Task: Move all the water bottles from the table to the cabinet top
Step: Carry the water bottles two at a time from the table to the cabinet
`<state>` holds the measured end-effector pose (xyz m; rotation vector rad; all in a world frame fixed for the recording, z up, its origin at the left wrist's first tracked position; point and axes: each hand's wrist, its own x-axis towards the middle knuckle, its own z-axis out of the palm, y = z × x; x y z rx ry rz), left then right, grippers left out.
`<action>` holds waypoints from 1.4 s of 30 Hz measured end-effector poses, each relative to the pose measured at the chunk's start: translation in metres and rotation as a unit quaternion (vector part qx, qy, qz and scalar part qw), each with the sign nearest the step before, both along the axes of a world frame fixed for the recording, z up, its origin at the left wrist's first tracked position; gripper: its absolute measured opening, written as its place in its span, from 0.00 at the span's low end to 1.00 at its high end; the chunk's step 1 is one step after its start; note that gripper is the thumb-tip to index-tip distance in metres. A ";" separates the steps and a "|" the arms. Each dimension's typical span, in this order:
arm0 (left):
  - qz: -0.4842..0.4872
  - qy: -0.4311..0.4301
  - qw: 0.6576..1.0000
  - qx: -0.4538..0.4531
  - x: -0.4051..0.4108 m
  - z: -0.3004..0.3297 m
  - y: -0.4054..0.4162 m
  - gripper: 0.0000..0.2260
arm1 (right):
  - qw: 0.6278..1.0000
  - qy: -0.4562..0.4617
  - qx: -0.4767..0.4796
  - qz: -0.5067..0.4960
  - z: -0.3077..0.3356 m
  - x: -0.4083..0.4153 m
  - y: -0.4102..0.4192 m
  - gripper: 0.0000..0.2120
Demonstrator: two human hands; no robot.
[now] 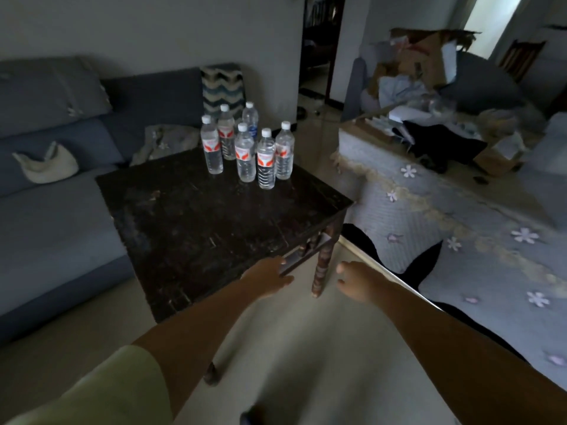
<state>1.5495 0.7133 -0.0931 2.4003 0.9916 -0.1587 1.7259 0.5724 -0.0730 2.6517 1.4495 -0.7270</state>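
So all six clear plastic water bottles with white caps (pixel 249 145) are bunched together, upright, at the far corner of the dark worn wooden bench (pixel 190 228), some touching or just beside each other. None has gone anywhere yet, and no cabinet shows in this view at all.

Both hands are empty. The left hand (pixel 267 279) hangs over the near edge of the bench with its fingers (pixel 283 262) spread loosely, gripping nothing. The right hand (pixel 356 282) is off the bench, over the floor near the turned table leg (pixel 320 268), fingers half curled around nothing.

What could go wrong: the bottles stand packed like bowling pins, so reaching for a back one probably knocks a front one over, and the cluster sits near the far edge, so a tipped bottle could roll off onto the floor. Front ones first seems safer. The room is also dim, and the quilted blue floral bedspread (pixel 460 216) crowds the right side, so carrying an armful could mean snagging something.

Labels: most have a white wrap with a red-orange mark, and the rear bottle (pixel 251 119) looks blue-labelled. The picture is too soft to read any writing or brand.
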 end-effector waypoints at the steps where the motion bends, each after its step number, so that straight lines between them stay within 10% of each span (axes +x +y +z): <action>1: 0.007 0.006 1.000 -0.001 0.007 -0.003 0.013 0.25 | 1.000 0.003 0.005 0.009 -0.002 0.006 0.014 0.21; 25: 0.218 -0.082 0.969 -0.082 0.183 -0.028 0.321 0.26 | 0.997 0.062 0.026 0.042 -0.032 0.217 0.371 0.24; 30: 0.336 -0.214 0.912 -0.095 0.220 -0.036 0.341 0.32 | 0.980 0.142 0.140 -0.011 -0.053 0.244 0.436 0.40; 34: 0.442 -0.319 0.831 -0.111 0.249 -0.048 0.347 0.34 | 0.891 0.296 0.344 0.016 -0.061 0.253 0.471 0.34; 42: 0.526 -0.359 0.769 -0.059 0.271 -0.069 0.345 0.34 | 0.854 0.365 0.365 -0.059 -0.094 0.237 0.496 0.40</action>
